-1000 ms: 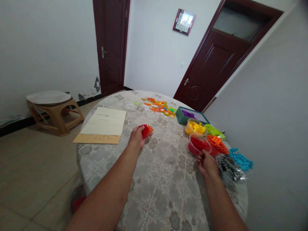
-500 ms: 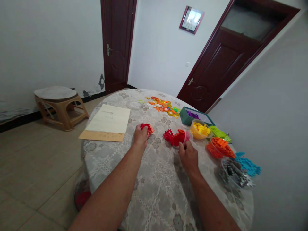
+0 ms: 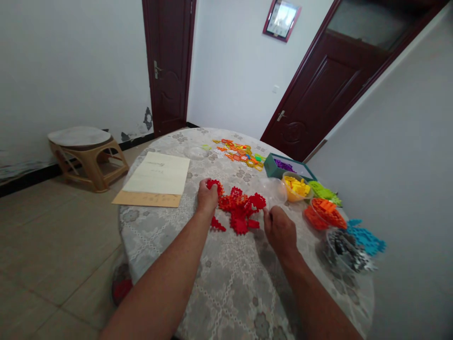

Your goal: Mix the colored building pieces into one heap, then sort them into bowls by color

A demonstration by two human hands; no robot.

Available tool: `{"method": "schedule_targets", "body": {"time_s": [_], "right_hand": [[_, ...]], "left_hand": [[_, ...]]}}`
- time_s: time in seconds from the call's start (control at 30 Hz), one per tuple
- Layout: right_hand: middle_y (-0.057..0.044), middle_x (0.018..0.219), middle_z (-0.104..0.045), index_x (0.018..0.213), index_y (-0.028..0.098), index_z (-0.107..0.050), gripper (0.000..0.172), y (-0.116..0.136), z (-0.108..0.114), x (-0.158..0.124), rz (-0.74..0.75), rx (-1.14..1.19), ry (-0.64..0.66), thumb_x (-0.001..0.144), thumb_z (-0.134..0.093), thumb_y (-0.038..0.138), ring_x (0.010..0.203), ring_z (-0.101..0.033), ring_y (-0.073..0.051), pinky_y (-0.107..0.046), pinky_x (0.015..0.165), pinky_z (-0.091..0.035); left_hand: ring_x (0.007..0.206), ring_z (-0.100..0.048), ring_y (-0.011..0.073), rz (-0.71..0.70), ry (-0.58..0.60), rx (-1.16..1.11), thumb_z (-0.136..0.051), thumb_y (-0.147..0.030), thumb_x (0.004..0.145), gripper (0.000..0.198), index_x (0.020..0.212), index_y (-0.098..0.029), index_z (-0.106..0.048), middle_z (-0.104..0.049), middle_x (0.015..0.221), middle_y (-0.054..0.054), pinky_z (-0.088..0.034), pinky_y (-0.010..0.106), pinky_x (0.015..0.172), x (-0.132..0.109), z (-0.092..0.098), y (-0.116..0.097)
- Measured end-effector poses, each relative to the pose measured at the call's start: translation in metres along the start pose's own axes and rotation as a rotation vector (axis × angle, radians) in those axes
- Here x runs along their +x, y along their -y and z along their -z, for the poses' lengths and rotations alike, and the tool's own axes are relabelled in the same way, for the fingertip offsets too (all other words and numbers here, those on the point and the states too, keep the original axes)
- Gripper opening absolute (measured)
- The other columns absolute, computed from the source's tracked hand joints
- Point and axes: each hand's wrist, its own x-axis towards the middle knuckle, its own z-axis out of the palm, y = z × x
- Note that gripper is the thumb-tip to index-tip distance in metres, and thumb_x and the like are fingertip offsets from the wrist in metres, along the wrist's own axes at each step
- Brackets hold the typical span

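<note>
A heap of red interlocking plastic pieces (image 3: 239,210) lies spilled on the round table (image 3: 230,278) between my hands. My left hand (image 3: 207,197) is closed on a cluster of red pieces (image 3: 215,185) at the heap's left edge. My right hand (image 3: 279,230) grips the rim of a clear plastic cup (image 3: 273,190), which is tipped on its side and looks emptied, just right of the heap.
Along the right edge stand cups of yellow (image 3: 296,187), orange (image 3: 322,212) and grey pieces (image 3: 345,248), with loose green (image 3: 323,192) and blue pieces (image 3: 366,238). A teal box (image 3: 279,166), mixed pieces (image 3: 239,153) and papers (image 3: 157,177) lie farther off. A stool (image 3: 87,153) stands on the floor at left.
My right hand took the cup of red pieces from the right edge, carried it to the table's middle and tipped it; the red pieces now lie spilled beside my left hand.
</note>
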Motion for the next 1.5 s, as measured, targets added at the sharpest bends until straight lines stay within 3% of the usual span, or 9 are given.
{"method": "schedule_targets", "body": {"time_s": [0.13, 0.4, 0.53, 0.73, 0.93, 1.1, 1.3, 1.4, 1.5], "right_hand": [[0.000, 0.067, -0.051, 0.074, 0.025, -0.044, 0.036, -0.029, 0.010, -0.002, -0.093, -0.028, -0.105, 0.104, -0.043, 0.045, 0.060, -0.044, -0.017, -0.031, 0.061, -0.026], [-0.005, 0.068, -0.072, 0.076, 0.026, -0.052, 0.039, -0.082, 0.020, -0.022, -0.497, 0.142, -0.159, 0.097, -0.053, 0.059, 0.069, -0.065, -0.024, -0.034, 0.069, -0.040], [-0.005, 0.066, -0.073, 0.076, 0.024, -0.059, 0.044, -0.085, 0.016, -0.028, -0.675, 0.325, -0.160, 0.092, -0.059, 0.064, 0.066, -0.070, -0.025, -0.034, 0.068, -0.047], [-0.001, 0.067, -0.071, 0.082, 0.020, -0.063, 0.048, -0.084, 0.006, -0.027, -0.900, 0.886, -0.235, 0.082, -0.073, 0.067, 0.055, -0.068, -0.018, -0.030, 0.053, -0.055], [0.002, 0.063, -0.066, 0.075, 0.021, -0.057, 0.048, -0.081, 0.004, -0.024, -1.052, 1.302, -0.264, 0.081, -0.074, 0.065, 0.046, -0.061, -0.013, -0.023, 0.040, -0.050], [-0.002, 0.066, -0.069, 0.072, 0.020, -0.060, 0.044, -0.066, 0.006, -0.026, -0.978, 1.364, -0.097, 0.083, -0.072, 0.061, 0.048, -0.061, -0.013, -0.023, 0.042, -0.048], [-0.002, 0.059, -0.065, 0.072, 0.020, -0.065, 0.042, -0.044, 0.004, -0.034, -0.631, 0.994, 0.171, 0.096, -0.060, 0.054, 0.050, -0.059, -0.015, -0.026, 0.052, -0.045], [-0.002, 0.062, -0.066, 0.070, 0.021, -0.064, 0.043, -0.037, 0.000, -0.037, -0.450, 0.846, 0.221, 0.097, -0.058, 0.053, 0.055, -0.060, -0.016, -0.027, 0.058, -0.043], [-0.002, 0.062, -0.067, 0.069, 0.021, -0.063, 0.044, -0.034, -0.002, -0.037, -0.378, 0.784, 0.246, 0.098, -0.055, 0.053, 0.058, -0.061, -0.017, -0.028, 0.061, -0.043]], "left_hand": [[0.109, -0.069, 0.0210, -0.065, -0.160, 0.094, -0.060, -0.024, 0.087, 0.045, 0.132, -0.021, -0.059, -0.072, 0.124, 0.010, -0.052, 0.032, 0.096, -0.001, -0.003, -0.001], [0.110, -0.070, 0.0225, -0.154, -0.125, 0.237, -0.064, -0.026, 0.086, 0.037, 0.122, -0.020, -0.069, -0.076, 0.121, 0.010, -0.052, 0.036, 0.102, -0.009, -0.003, -0.009], [0.111, -0.070, 0.0240, -0.198, -0.085, 0.285, -0.065, -0.027, 0.087, 0.036, 0.121, -0.020, -0.070, -0.076, 0.121, 0.011, -0.052, 0.038, 0.104, -0.015, -0.004, -0.015], [0.111, -0.068, 0.0246, -0.245, -0.058, 0.305, -0.063, -0.031, 0.088, 0.032, 0.117, -0.019, -0.072, -0.076, 0.119, 0.011, -0.049, 0.039, 0.107, -0.012, -0.002, -0.014], [0.095, -0.069, 0.0215, -0.253, -0.054, 0.216, -0.062, -0.036, 0.088, 0.029, 0.109, -0.019, -0.071, -0.076, 0.103, 0.007, -0.054, 0.037, 0.095, -0.001, 0.000, -0.006], [0.086, -0.070, 0.0180, -0.246, -0.080, 0.052, -0.058, -0.039, 0.090, 0.034, 0.116, -0.019, -0.066, -0.074, 0.100, 0.005, -0.058, 0.033, 0.083, 0.012, 0.004, -0.003], [0.094, -0.071, 0.0174, -0.261, -0.117, -0.112, -0.056, -0.042, 0.092, 0.036, 0.121, -0.022, -0.064, -0.073, 0.108, 0.006, -0.059, 0.031, 0.085, 0.024, 0.007, 0.000], [0.093, -0.072, 0.0174, -0.260, -0.099, -0.143, -0.052, -0.039, 0.093, 0.034, 0.121, -0.022, -0.064, -0.074, 0.105, 0.006, -0.060, 0.033, 0.086, 0.025, 0.004, 0.000], [0.092, -0.072, 0.0165, -0.288, -0.109, -0.119, -0.051, -0.037, 0.092, 0.034, 0.121, -0.022, -0.064, -0.073, 0.103, 0.006, -0.060, 0.033, 0.088, 0.028, 0.001, -0.004]]}}
